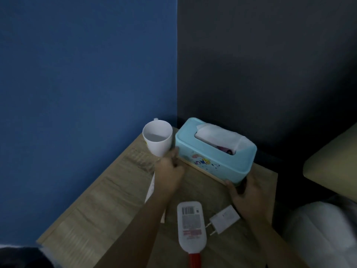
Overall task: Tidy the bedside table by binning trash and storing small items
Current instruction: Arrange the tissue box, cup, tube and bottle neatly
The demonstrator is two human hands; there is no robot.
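Observation:
A light blue tissue box [210,157] with a white tissue sticking out stands at the back of the wooden bedside table [100,206]. My left hand [170,171] holds its left end, and my right hand [243,192] grips its near right corner. A white cup [157,139] stands just left of the box, close to my left hand. Nearer to me lie a white bottle with a red cap [191,225] and a white charger plug [224,219]. A white paper [151,187] lies partly hidden under my left forearm.
The table sits in a corner between a blue wall [87,74] on the left and a dark wall [260,64] behind. A bed with a pale headboard [332,161] and a white pillow [324,235] borders the table's right side.

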